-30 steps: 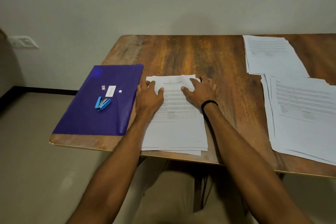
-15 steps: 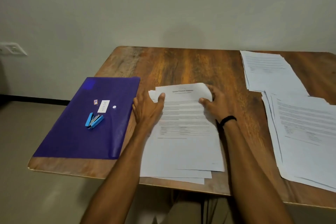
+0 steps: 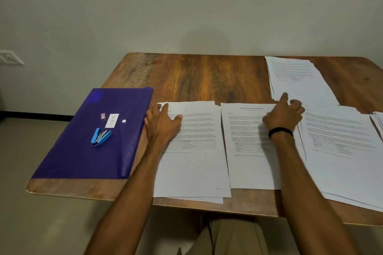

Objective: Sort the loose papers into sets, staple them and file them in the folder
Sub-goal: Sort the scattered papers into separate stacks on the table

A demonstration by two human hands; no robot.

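White "Sample Financial Statement" sheet point(image 3: 248, 170) lies under flat right hand point(image 3: 284, 117); flat left hand point(image 3: 162, 123) presses neighbouring stack point(image 3: 192, 172).

top sheet point(image 3: 248, 172) slid off stack point(image 3: 192, 172), right hand point(image 3: 284, 117) carried it rightward

Purple folder point(image 3: 89, 141), blue stapler point(image 3: 101, 136), white printed papers point(image 3: 192, 161), brown wood-grain table point(image 3: 196, 76).

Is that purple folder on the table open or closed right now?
Closed: the purple folder lies flat on the table, no flap lifted, with the blue stapler resting on top.
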